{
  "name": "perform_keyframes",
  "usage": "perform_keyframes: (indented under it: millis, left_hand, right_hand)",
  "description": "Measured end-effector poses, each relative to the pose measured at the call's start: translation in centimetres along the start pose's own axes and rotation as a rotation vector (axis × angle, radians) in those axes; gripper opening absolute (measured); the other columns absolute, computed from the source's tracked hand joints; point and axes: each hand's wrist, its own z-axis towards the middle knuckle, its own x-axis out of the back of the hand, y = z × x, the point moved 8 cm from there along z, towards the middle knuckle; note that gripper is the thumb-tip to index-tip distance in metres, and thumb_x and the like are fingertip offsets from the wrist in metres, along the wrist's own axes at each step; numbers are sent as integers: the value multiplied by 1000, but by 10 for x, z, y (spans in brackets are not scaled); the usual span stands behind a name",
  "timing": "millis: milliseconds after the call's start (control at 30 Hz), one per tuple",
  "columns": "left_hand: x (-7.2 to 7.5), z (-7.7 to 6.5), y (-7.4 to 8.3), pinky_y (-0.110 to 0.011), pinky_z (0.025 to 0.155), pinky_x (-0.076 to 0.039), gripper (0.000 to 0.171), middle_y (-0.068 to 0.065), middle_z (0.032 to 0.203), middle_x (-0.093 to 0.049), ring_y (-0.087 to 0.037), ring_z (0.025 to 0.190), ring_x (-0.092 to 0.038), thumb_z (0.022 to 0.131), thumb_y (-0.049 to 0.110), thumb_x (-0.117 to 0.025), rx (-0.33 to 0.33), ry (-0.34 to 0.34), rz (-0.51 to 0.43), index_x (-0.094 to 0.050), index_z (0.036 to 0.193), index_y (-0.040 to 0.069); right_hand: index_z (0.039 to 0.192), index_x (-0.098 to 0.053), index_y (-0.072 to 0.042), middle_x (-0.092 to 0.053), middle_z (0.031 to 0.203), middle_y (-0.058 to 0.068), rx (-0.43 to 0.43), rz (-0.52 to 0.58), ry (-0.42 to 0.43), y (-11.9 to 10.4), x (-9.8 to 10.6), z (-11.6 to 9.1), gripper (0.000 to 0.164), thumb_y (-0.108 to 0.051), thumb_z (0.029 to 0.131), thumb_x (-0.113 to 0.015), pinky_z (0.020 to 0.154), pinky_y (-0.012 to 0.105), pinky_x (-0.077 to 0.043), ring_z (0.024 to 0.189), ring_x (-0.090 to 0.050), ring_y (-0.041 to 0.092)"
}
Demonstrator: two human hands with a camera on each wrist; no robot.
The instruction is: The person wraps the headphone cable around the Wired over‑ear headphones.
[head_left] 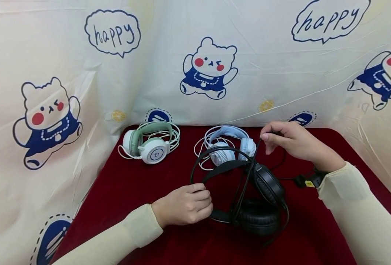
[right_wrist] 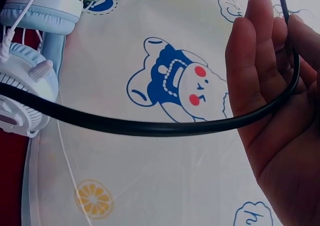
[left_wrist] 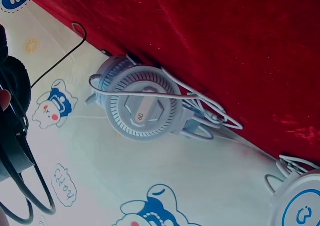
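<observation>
Black over-ear headphones [head_left: 260, 218] are tilted over the front of the red cloth. My left hand [head_left: 184, 204] grips their headband, with the fingers curled round it. Above the ear cups, my right hand [head_left: 289, 142] pinches the black headphone cable [head_left: 247, 180] between thumb and fingers. In the right wrist view the cable [right_wrist: 165, 129] bows across the picture and runs over the palm to the thumb. At the left edge of the left wrist view, only part of the black headphones [left_wrist: 19, 86] and a fingertip show.
Light blue headphones [head_left: 247, 148] with a coiled white cable stand behind the black pair. To the left at the back are green and white headphones [head_left: 154, 152], also with a coiled cable. A printed cloth [head_left: 261, 77] hangs behind the red tabletop [head_left: 139, 187].
</observation>
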Motion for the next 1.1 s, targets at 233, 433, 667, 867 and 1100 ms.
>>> perform_keyframes:
  millis: [233,433,667,867,1100]
  left_hand:
    - [4,1,1,-32,85,-46,24,-1,90,-70,-17,86,-59,96,5,-45,-14,43,1,-69,93,11]
    - [14,6,-3,-29,79,-47,28,0,86,-69,-15,82,-58,98,3,-42,-25,95,1,-68,88,11]
    - [32,18,-9,-27,78,-46,31,0,85,-69,-14,81,-58,98,2,-41,-33,114,0,-68,87,10]
    - [26,16,-7,-27,78,-47,28,0,86,-70,-13,81,-59,97,4,-44,-31,126,8,-69,87,11]
    - [12,13,-4,-29,79,-47,23,1,88,-71,-14,82,-60,96,7,-48,-17,124,19,-70,90,12]
  right_hand:
    - [99,-62,-4,-66,74,-4,-27,0,6,7,1,-2,10,-10,99,-54,72,24,-52,70,-66,16]
    - [99,-61,-5,-64,76,2,-72,54,4,18,-1,-3,11,-12,100,-53,72,26,-54,71,-67,19]
    - [99,-60,-3,-62,79,7,-86,95,5,27,-4,-2,12,-12,100,-52,72,27,-55,72,-67,21]
    - [98,-58,-1,-60,83,13,-81,170,10,34,-9,-1,12,-9,100,-50,72,30,-56,71,-68,24]
    - [96,-57,3,-61,83,16,-85,247,12,47,-19,2,15,-9,101,-49,69,33,-57,69,-68,26]
